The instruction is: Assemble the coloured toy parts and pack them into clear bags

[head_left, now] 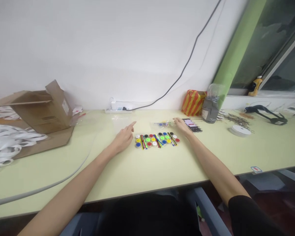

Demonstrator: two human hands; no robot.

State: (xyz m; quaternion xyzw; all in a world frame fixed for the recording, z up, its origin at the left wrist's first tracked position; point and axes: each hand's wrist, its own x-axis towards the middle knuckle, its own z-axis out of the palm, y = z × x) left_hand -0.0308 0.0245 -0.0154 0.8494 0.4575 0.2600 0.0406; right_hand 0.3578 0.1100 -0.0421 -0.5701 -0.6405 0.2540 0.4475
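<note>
Packet (165, 125) holds colourful pieces (161, 124) beside right hand (181, 126), grip unclear; left hand (123, 138) unclenched.

Tabletop (137, 172) smooth, faint sheen from where I stand. Round pots (153, 139) look glossy plastic. Clear bag (164, 124) thin, shiny plastic. Box (40, 113) matt cardboard. Sleeve (245, 213) matt cloth.
</note>
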